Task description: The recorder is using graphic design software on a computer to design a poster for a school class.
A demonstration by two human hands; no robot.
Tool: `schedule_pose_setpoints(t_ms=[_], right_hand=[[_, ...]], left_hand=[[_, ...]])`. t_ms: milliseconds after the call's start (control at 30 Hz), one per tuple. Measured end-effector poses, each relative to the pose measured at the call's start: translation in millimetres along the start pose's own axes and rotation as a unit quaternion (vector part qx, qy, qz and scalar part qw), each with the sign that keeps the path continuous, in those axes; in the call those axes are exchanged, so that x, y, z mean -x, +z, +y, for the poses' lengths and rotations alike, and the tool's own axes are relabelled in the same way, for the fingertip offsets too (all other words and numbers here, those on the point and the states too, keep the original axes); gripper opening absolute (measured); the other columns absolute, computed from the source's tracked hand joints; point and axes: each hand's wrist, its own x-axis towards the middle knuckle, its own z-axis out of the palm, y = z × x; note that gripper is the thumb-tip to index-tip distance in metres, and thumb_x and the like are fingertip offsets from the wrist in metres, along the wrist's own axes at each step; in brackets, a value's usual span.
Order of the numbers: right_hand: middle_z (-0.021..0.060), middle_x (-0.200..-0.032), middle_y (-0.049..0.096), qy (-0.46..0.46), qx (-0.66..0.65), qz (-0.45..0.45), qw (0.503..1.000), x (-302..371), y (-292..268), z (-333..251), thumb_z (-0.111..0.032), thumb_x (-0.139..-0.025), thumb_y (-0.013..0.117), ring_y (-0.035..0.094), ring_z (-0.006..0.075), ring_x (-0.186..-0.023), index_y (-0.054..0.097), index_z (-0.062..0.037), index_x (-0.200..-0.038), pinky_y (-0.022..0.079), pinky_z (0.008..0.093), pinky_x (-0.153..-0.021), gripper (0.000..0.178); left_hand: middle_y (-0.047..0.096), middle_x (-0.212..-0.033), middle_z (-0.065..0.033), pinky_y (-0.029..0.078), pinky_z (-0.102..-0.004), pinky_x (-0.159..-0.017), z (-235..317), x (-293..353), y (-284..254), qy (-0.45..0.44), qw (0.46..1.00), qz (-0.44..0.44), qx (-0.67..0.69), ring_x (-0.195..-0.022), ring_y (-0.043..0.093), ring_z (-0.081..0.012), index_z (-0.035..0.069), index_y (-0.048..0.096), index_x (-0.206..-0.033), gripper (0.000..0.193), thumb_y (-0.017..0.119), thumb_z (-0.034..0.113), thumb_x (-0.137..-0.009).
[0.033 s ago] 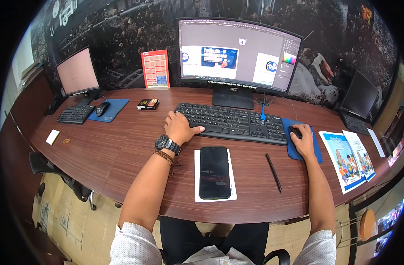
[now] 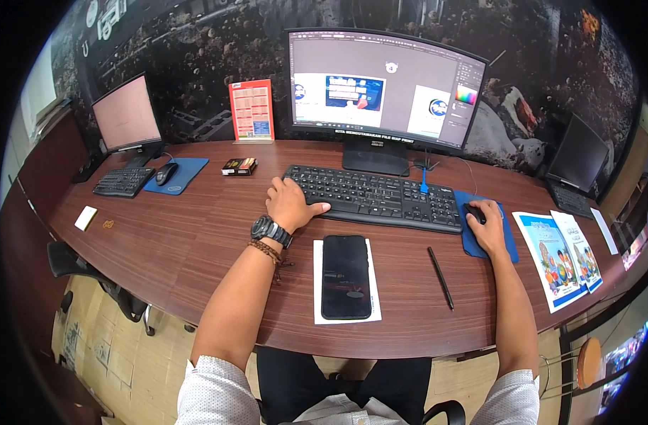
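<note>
My left hand (image 2: 290,205) rests on the left end of a black keyboard (image 2: 373,200). Its thumb stretches out along the front edge, and the fingers are apart over the keys. At the keyboard's right side, my right hand (image 2: 489,228) lies over a black computer mouse (image 2: 473,211) on a blue mouse pad (image 2: 506,249); the palm hides part of the mouse. Behind the keyboard stands a curved monitor (image 2: 402,60) showing a design program with blue and white artwork. A dark phone (image 2: 346,276) lies on white paper (image 2: 317,283) between my forearms.
A black pen (image 2: 441,279) lies right of the phone. Printed booklets (image 2: 550,258) sit at the desk's right side. Toward the left are a small box (image 2: 239,166), a red calendar stand (image 2: 252,110), and another monitor (image 2: 127,113) with its keyboard (image 2: 123,182) and mouse (image 2: 166,173).
</note>
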Motion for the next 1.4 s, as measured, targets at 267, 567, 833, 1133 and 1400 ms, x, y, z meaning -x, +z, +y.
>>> schedule_pose_setpoints(t_ms=[267,567,833,1133,1400], right_hand=[[0.0143,-0.112,0.058,-0.009,-0.028,-0.023,0.999,0.9,-3.7,-4.4,-0.01,-0.079,0.068,0.058,0.0317,-0.109,0.065,-0.0013,-0.108,0.045,0.0381,-0.096,0.03],[0.0145,-0.111,0.059,-0.014,-0.026,-0.019,0.999,0.8,-2.4,-2.5,-0.013,-0.081,0.071,0.058,0.0318,-0.108,0.067,-0.0024,-0.11,0.045,0.0387,-0.096,0.032],[0.0161,-0.112,0.059,0.008,0.014,0.016,1.0,1.2,2.7,3.6,-0.016,-0.082,0.069,0.059,0.0346,-0.108,0.066,-0.0034,-0.111,0.047,0.0407,-0.095,0.031],[0.017,-0.117,0.058,0.047,0.035,0.025,0.998,2.7,0.3,8.4,-0.021,-0.083,0.069,0.059,0.0358,-0.11,0.068,-0.0052,-0.112,0.047,0.0421,-0.095,0.033],[0.0177,-0.117,0.057,0.048,0.033,0.019,0.998,1.1,0.2,4.2,-0.021,-0.083,0.069,0.058,0.0362,-0.11,0.068,-0.0052,-0.113,0.047,0.0423,-0.096,0.033]], left_hand=[[0.047,-0.126,-0.031,0.048,-0.0522,-0.095,-1.5,-2.1,5.2,0.016,1.0,0.009,0.001,-0.118,0.05,-0.0479,-0.013,0.041,-0.13,0.105,0.081,0.063,-0.069],[0.047,-0.128,-0.0324,0.048,-0.0518,-0.097,-0.6,-1.6,2.9,0.016,1.0,-0.004,0.002,-0.12,0.048,-0.0478,-0.013,0.043,-0.131,0.104,0.08,0.063,-0.07],[0.049,-0.126,-0.0297,0.047,-0.0515,-0.097,-2.6,-1.0,3.9,0.024,1.0,0.005,0.0,-0.118,0.051,-0.0452,-0.011,0.046,-0.127,0.1,0.08,0.063,-0.07],[0.047,-0.13,-0.0333,0.048,-0.051,-0.097,3.2,-0.4,-1.4,0.022,1.0,-0.013,0.002,-0.12,0.049,-0.0492,-0.013,0.043,-0.13,0.104,0.081,0.063,-0.07],[0.046,-0.131,-0.0358,0.049,-0.0512,-0.097,0.5,-1.0,-2.2,0.021,1.0,-0.023,0.006,-0.122,0.048,-0.0514,-0.015,0.042,-0.133,0.106,0.081,0.061,-0.071]])
